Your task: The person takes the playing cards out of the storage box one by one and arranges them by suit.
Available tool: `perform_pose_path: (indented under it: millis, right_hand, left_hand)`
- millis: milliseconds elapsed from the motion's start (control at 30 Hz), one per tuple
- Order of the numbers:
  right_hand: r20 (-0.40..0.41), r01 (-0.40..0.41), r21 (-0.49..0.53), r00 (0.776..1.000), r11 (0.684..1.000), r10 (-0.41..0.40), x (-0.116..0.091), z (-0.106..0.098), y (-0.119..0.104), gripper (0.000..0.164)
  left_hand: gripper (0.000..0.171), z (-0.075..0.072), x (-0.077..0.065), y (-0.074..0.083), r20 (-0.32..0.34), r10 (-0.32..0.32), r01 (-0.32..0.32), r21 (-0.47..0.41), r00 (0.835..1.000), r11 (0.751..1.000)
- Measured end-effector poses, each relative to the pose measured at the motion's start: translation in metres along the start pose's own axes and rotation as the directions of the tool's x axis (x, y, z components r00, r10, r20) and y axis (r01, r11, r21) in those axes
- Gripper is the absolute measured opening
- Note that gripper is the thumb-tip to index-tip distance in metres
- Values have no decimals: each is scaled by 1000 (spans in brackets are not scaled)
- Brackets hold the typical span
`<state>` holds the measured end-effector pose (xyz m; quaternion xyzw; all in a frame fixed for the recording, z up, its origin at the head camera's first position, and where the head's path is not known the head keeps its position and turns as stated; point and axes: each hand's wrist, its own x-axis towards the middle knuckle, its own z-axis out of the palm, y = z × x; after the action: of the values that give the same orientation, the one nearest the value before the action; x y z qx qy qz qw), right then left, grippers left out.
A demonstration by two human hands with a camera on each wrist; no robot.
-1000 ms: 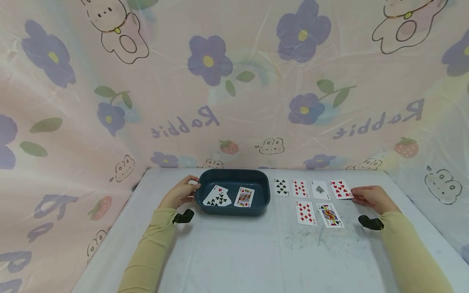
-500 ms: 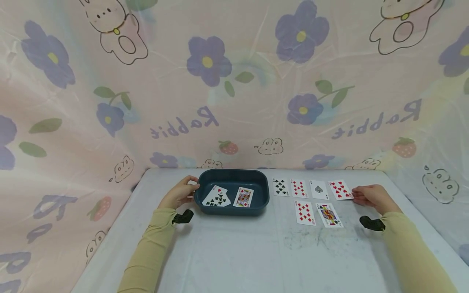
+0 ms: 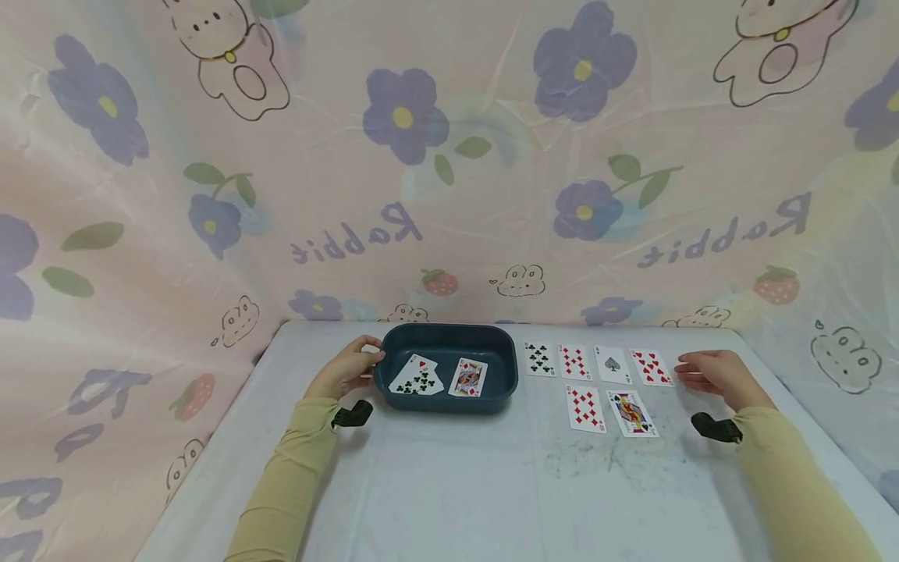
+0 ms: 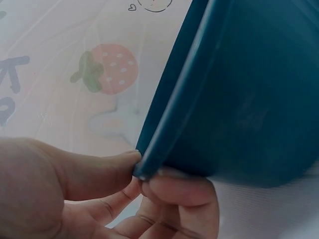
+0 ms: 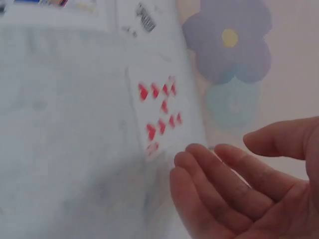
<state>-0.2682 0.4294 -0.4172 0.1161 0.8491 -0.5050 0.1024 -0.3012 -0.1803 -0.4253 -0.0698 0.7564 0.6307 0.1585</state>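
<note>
My left hand (image 3: 346, 370) pinches the left rim of a dark blue rectangular tub (image 3: 444, 403). In the left wrist view, the thumb lies over the tub's rim (image 4: 169, 114) and curled fingers press from beneath. Inside the tub lie several playing cards: overlapping clubs cards (image 3: 416, 382) with a red one, and a face card (image 3: 467, 378). My right hand (image 3: 719, 378) hovers just right of a hearts card (image 3: 652, 368), holding nothing. In the right wrist view its fingers (image 5: 224, 184) are loosely extended, thumb apart, fingertips close to the hearts card (image 5: 158, 112).
Left of the hearts card, the back row holds an ace of spades (image 3: 613, 364), a diamonds card (image 3: 574, 361) and a clubs card (image 3: 540, 359). In front lie another diamonds card (image 3: 586, 408) and a face card (image 3: 633, 414). A printed curtain (image 3: 477, 195) stands behind the white table (image 3: 449, 484).
My right hand has let go of the hearts card and drawn slightly right, its fingers parting. That card now lies straighter on the table. The left hand and tub stay put.
</note>
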Motion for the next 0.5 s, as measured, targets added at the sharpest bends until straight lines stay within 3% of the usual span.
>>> perform_pose_path:
  millis: [200, 367, 500]
  right_hand:
    - [71, 207, -59, 977, 977, -203, 2, 24, -45, 56]
    - [157, 327, 0, 933, 945, -322, 2, 67, -104, 46]
    - [252, 373, 43, 894, 927, -371, 7, 108, -146, 41]
  left_hand:
    - [28, -2, 1, -1, 9, 12, -12, 9, 1000, 1000]
    - [28, -2, 2, -2, 8, 6, -7, 12, 1000, 1000]
    - [28, -1, 2, -1, 13, 9, -9, 2, 1000, 1000]
